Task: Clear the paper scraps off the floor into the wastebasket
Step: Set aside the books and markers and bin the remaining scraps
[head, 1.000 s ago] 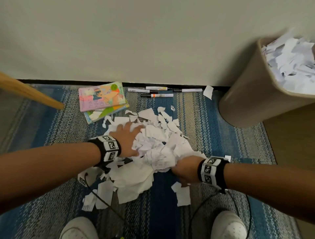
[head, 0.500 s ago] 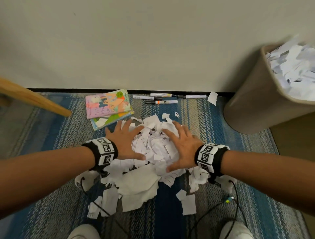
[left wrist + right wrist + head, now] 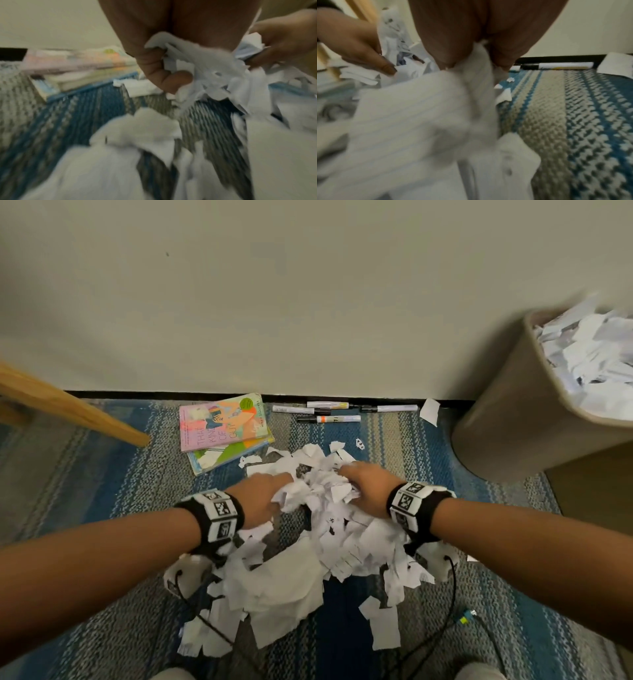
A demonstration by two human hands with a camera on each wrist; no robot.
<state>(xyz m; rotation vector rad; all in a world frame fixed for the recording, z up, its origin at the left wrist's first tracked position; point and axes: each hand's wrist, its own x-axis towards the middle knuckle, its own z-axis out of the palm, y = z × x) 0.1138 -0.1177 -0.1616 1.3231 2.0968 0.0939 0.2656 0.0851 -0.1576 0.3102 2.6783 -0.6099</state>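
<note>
- Gripping from both sides, my left hand and right hand sit at the middle of the head frame, each with fingers curled into a bunch of scraps squeezed between them.
- From the left wrist view, my left fingers fold round crumpled white paper; the right hand shows at the upper right edge there, pinching the same wad.
- The right wrist view is blurred, but paper plainly runs up between my right fingers.
- More scraps spread below the hands, lower centre of the head frame, lying on the striped rug.
- One loose scrap leans by the baseboard, centre right.
- The bin stands at the right edge, tilted in view, already heaped with white paper.
- Two books lie stacked left of centre, just above the pile.
- Four markers lie beside them along the wall.
- A wooden leg crosses the left edge.
</note>
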